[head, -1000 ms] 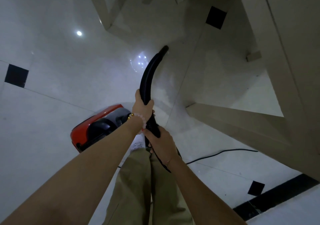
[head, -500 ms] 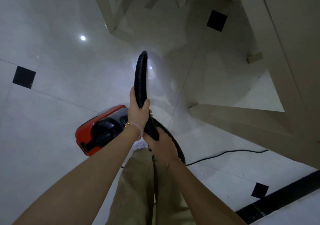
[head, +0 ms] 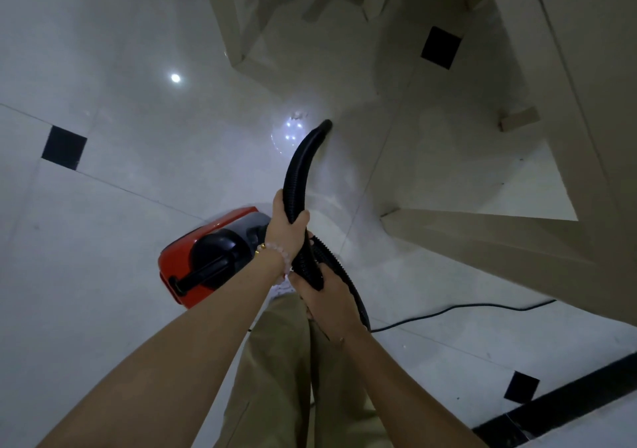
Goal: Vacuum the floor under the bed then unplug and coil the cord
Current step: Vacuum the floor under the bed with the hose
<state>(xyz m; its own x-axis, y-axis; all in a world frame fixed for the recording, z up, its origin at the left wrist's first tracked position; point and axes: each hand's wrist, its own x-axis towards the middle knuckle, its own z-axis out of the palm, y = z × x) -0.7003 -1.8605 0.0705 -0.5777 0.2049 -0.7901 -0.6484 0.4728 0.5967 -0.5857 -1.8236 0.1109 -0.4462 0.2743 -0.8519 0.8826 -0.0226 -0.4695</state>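
Both hands, left point(head: 287, 227) above right point(head: 329, 301), grip the black hose point(head: 299, 175), nozzle tip on the tile floor point(head: 138, 158).

The hose point(head: 299, 171) tip has swung back to the right.

A home interior, probably a bedroom, though the dim light leaves it unsure: glossy white floor tiles point(head: 103, 275) with black inset squares point(head: 63, 147), a beige bed frame point(head: 482, 237) and a red household vacuum cleaner point(head: 182, 258).
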